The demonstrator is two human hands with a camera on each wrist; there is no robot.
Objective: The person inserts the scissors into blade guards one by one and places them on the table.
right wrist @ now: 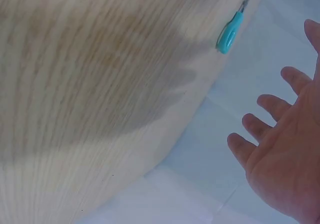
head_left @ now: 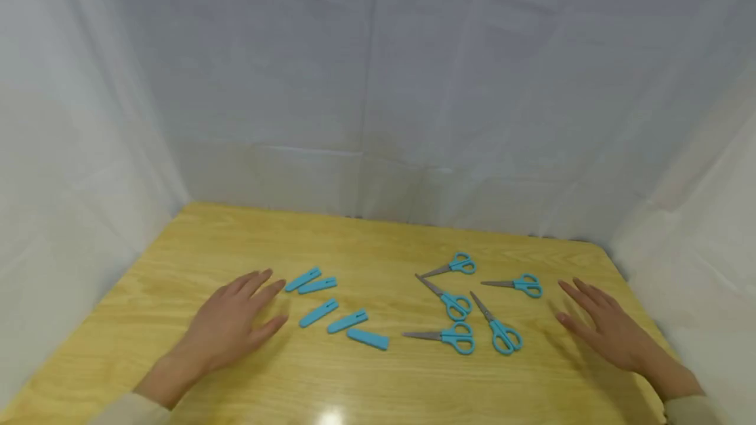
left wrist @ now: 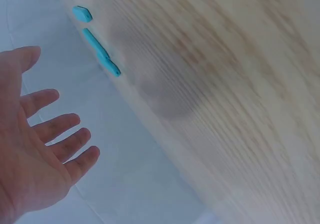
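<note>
Okay, left hand (head_left: 227,323) and right hand (head_left: 608,328) both empty, fingers spread; scissors (head_left: 448,334) lie bare-bladed and bunched, so careless grabs could prick.

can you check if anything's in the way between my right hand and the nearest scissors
Nothing visible is: between the right hand and the nearest scissors, only tabletop shows, and the handles point toward the hand.

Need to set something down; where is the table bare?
The table is bare along the back, between curtain and scissors, and at the front, between left hand and right hand. The gap between caps and scissors narrows toward the front. Crowded: the scissors cluster, and the caps by the left hand.
</note>
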